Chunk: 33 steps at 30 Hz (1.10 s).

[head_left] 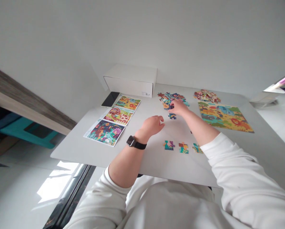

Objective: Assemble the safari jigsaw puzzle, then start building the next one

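Observation:
My right hand [178, 107] reaches to the near edge of a heap of loose coloured puzzle pieces [170, 98], fingers curled on a piece there. One loose piece [172, 116] lies just below that hand. My left hand [152, 124], with a black watch on the wrist, hovers loosely curled over the white table [152, 162] and holds nothing. Three separate pieces [183, 147] lie in a row near the table's front edge, between my forearms.
A finished animal puzzle [225, 117] lies at the right, with a second heap of pieces [206, 95] behind it. A picture sheet with three scenes [114, 120], a black phone [110, 99] and a white box [130, 80] sit at the left and back.

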Available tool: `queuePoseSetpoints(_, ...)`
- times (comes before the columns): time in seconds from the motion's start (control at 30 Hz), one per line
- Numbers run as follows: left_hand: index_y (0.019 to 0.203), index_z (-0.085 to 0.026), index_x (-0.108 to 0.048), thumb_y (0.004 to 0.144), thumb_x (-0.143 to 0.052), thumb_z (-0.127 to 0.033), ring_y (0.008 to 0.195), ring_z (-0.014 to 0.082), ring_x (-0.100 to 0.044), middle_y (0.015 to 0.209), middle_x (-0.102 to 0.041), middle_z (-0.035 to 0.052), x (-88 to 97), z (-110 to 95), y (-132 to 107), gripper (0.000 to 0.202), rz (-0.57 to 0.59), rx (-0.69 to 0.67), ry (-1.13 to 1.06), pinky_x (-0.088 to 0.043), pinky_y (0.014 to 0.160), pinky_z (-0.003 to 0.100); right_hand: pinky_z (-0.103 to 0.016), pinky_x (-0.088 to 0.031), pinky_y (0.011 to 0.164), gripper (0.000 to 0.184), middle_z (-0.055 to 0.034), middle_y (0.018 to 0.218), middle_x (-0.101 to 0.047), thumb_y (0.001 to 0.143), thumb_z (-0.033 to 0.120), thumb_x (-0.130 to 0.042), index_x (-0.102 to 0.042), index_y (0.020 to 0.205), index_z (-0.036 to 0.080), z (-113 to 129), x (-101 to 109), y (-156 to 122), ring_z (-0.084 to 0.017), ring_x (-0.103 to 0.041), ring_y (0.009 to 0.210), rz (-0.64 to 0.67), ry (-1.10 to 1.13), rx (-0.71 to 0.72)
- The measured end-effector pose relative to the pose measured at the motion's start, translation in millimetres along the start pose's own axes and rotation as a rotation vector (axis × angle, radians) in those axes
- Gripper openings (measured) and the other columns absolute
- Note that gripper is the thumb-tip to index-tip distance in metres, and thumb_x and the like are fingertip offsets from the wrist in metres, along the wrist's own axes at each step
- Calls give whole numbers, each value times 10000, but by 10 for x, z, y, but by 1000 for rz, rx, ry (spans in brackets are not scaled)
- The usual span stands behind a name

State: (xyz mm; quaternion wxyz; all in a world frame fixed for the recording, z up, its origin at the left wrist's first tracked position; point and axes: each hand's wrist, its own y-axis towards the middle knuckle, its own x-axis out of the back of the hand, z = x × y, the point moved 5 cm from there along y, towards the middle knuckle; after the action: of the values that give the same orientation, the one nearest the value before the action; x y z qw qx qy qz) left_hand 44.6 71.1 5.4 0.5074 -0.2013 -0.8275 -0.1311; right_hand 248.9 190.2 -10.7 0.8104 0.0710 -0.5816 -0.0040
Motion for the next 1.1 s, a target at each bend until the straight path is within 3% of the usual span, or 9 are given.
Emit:
queuePoseSetpoints(0.13, 1282, -209, -695, 998, -685, -267, 1012, 273, -739, 1098, -796, 90, 44, 74, 12, 290, -101, 53, -75, -519, 827, 356, -380, -563, 873, 380, -71, 1050, -780, 777, 240, -865, -735, 1134, 240, -44, 113, -229, -242, -715, 913, -13, 167, 114)
queuePoseSetpoints(0.27, 1314, -208, -646, 990, -713, -275, 984, 255, -732, 1061, -788, 85, 27, 97, 44, 337, -214, 45, -186, -520, 840, 351, -335, -543, 757, 432, -24, 945, -740, 789, 243, -824, -699, 1202, 261, -149, 276, -645, -186, -659, 744, -11, 372, 160)
queuePoseSetpoints(0.43, 1315, -233, -641, 993, -712, -306, 833, 175, -699, 1065, -782, 47, -77, -5, 92, 338, -226, -22, -381, -522, 812, 311, -306, -516, 699, 435, -4, 977, -671, 836, 307, -770, -690, 1263, 287, -239, 465, -1250, -148, -600, 712, 15, 635, 174)
queuePoseSetpoints(0.57, 1265, -235, -681, 996, -697, -350, 780, 141, -666, 1024, -766, 28, -144, -113, 100, 293, -212, -75, -474, -513, 764, 277, -283, -492, 646, 514, -4, 1004, -645, 843, 308, -749, -683, 1352, 320, -295, 501, -1592, -153, -608, 743, 33, 799, 93)
queuePoseSetpoints(0.67, 1221, -227, -713, 995, -678, -380, 771, 131, -648, 1000, -764, 25, -197, -174, 107, 275, -178, -115, -525, -514, 749, 261, -281, -500, 637, 592, -5, 995, -657, 805, 310, -758, -652, 1387, 320, -385, 448, -1697, -170, -628, 775, -6, 923, 4)
queuePoseSetpoints(0.83, 1172, -188, -755, 987, -660, -415, 816, 143, -654, 1031, -784, 62, -235, -263, 87, 309, -112, -158, -567, -528, 784, 272, -281, -497, 627, 500, 4, 939, -644, 770, 348, -763, -667, 1257, 294, -496, 346, -1705, -178, -644, 775, -15, 1006, -90)
queuePoseSetpoints(1.1, 1121, -188, -780, 959, -669, -459, 858, 163, -665, 1044, -805, 63, -223, -334, 46, 335, -54, -166, -517, -530, 833, 291, -315, -537, 697, 488, 0, 925, -651, 768, 401, -789, -691, 1227, 267, -354, 301, -1735, -181, -656, 795, 64, 1048, -83)
